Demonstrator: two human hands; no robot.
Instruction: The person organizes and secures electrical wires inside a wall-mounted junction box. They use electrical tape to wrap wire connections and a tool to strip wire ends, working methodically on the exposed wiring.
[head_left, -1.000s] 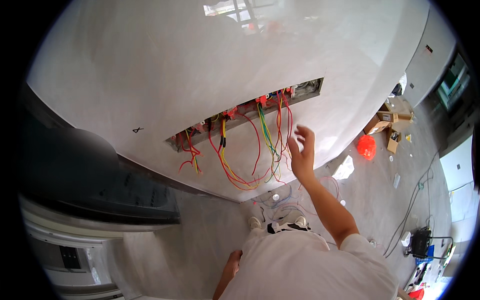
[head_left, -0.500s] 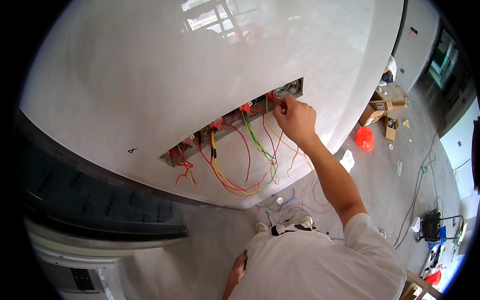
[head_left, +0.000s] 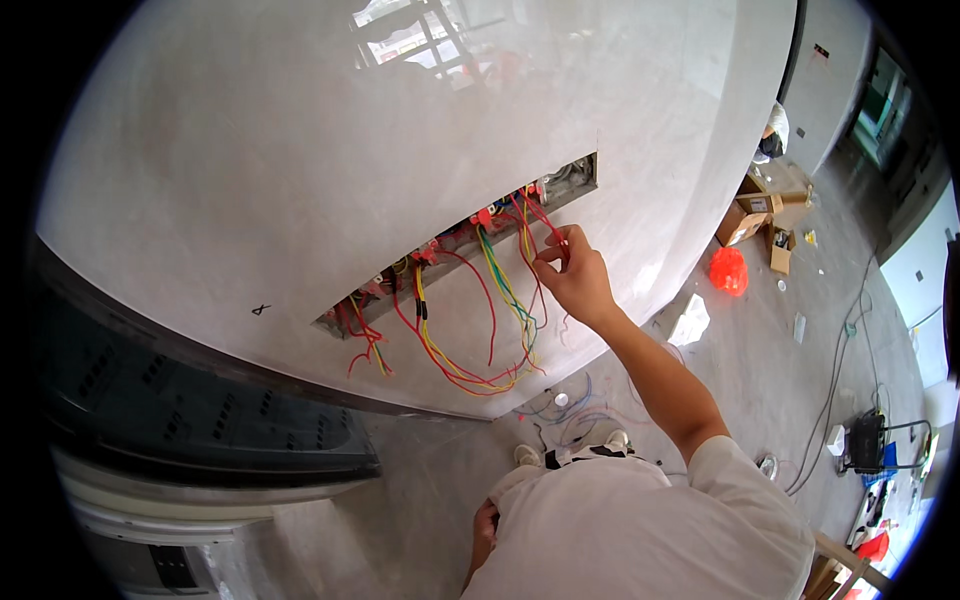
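A long slot cut in the glossy pale wall panel holds red wiring boxes (head_left: 484, 217) with bundles of loose wires hanging out. My right hand (head_left: 578, 280) is in front of the slot's right end, thumb and fingers pinched on red wires (head_left: 541, 216) that stretch out from the opening. Left of it dangle green and yellow wires (head_left: 497, 268), then a red and yellow bundle (head_left: 424, 325) bound with black tape. Shorter red wires (head_left: 367, 332) stick out at the left end. Down by my waist, my left hand (head_left: 486, 520) is curled; what it holds, if anything, is hidden.
Wire scraps (head_left: 590, 408) lie on the floor near my feet. Off to the right are cardboard boxes (head_left: 745, 222), a red plastic bag (head_left: 729, 271), a white packet (head_left: 689, 320), a long cable (head_left: 838, 372) and a black-framed cart (head_left: 866, 446).
My right hand has drawn down and away from the slot, pulling red wires outward into view. My left hand stays low by my waist.
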